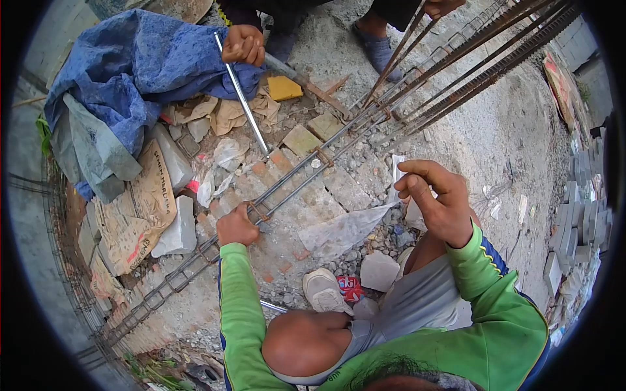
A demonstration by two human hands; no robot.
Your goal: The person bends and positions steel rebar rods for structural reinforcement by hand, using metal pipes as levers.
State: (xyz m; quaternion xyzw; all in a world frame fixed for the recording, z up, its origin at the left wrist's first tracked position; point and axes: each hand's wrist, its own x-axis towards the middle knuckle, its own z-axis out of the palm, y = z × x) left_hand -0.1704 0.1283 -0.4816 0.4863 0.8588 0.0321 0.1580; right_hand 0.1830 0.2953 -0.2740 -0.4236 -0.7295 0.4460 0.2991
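A long, narrow rebar cage (287, 189) with square stirrups runs diagonally from lower left to upper right across rubble and bricks. My left hand (237, 227) is closed on it beside a stirrup (259, 210). My right hand (442, 202) is raised right of the cage, apart from it, thumb and fingers bent together; anything between the fingertips is too small to make out. Opposite me, a co-worker's hand (243, 45) is closed at a shiny metal rod (241, 94) that slants down toward the cage. Another hand (443, 6) of that person is near upright bars.
A blue tarp (150, 52) and a cement sack (140, 212) lie at left, near pale blocks (177, 228). Thicker ribbed bars (495, 58) extend at upper right. White plastic sheeting (345, 231), a red wrapper (350, 288) and my shoe (325, 291) are near my knees. Grey pavers (577, 215) are stacked at right.
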